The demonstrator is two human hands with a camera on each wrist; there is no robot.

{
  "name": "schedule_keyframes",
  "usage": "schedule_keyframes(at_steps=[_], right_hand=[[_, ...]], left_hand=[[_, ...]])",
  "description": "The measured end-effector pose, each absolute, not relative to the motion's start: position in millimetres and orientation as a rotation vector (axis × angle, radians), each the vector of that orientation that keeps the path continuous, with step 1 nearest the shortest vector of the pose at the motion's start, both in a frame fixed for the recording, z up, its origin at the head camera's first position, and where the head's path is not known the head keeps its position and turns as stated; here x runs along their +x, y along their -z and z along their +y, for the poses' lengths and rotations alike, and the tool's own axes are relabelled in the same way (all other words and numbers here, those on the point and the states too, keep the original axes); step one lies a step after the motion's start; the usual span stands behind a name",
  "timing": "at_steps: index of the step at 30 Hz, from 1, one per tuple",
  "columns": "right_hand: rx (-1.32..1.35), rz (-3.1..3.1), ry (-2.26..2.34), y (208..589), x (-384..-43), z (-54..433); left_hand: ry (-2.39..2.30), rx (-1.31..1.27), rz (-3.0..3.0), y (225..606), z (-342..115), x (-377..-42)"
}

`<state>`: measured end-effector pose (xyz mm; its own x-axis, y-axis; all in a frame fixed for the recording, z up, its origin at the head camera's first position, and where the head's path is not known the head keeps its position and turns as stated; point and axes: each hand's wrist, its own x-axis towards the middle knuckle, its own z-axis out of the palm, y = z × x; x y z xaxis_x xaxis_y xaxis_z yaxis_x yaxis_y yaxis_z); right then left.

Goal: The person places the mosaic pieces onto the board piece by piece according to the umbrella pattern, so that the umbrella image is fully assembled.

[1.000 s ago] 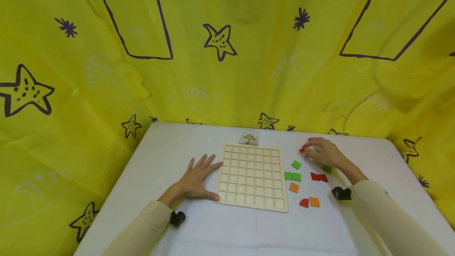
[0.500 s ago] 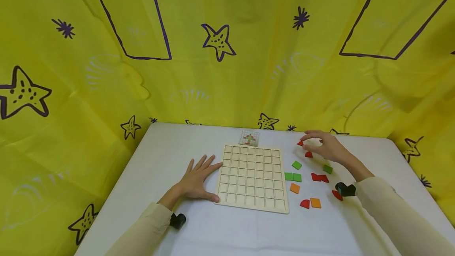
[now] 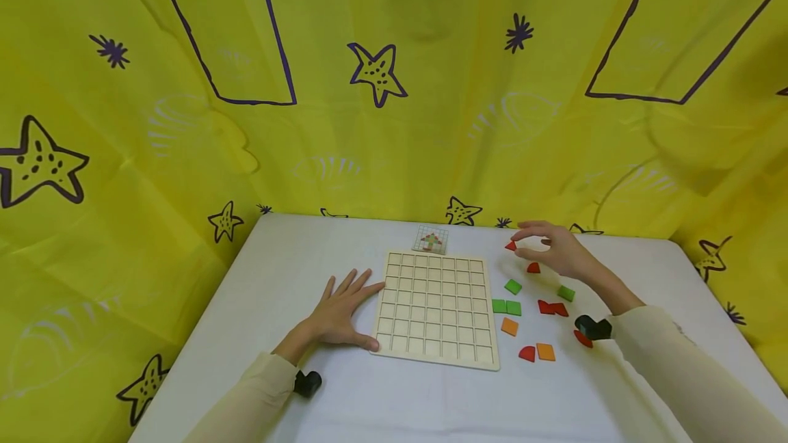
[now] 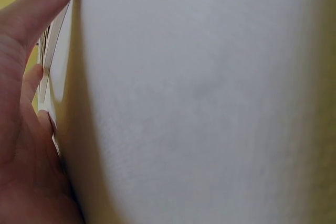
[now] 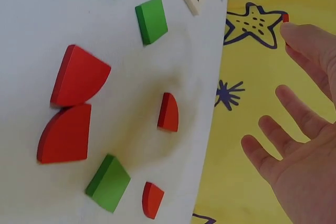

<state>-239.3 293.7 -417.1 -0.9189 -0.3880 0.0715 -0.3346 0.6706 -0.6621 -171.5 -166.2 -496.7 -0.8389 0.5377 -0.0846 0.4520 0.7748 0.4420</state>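
Note:
My left hand (image 3: 341, 313) lies on the table with fingers spread, thumb and index fingertip at the left edge of a pale wooden grid board (image 3: 435, 307). In the left wrist view, the thumb (image 4: 44, 1) is at the board's side. My right hand (image 3: 557, 248) pinches a small red tile (image 3: 511, 246) between thumb and index finger, raised over the table beyond the board's right side. From the right wrist, only a sliver of that red tile (image 5: 285, 18) shows at the fingertips; the other fingers are spread. Below this hand lies a red quarter-circle tile (image 3: 533, 268).
A small pattern card (image 3: 431, 239) lies behind the board. Right of the board are green square tiles (image 3: 513, 307), orange square tiles (image 3: 545, 351) and several red quarter-circle tiles (image 3: 527, 353). A yellow patterned cloth (image 3: 394, 142) hangs behind the white table (image 3: 382, 402).
My right hand has lifted and moved slightly away and left with the pinched red tile, uncovering a red quarter-circle tile on the table. The left hand has stayed at the board.

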Motion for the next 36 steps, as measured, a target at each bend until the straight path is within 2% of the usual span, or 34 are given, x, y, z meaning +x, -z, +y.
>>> schedule_keyframes(at_steps=[13, 36], right_hand=[[-0.678, 2.740, 1.162, 416, -243, 260], [-0.743, 2.684, 1.187, 437, -255, 210]], left_hand=[[-0.614, 0.764, 2.771, 497, -167, -169], [-0.623, 0.771, 2.761, 495, -166, -171]])
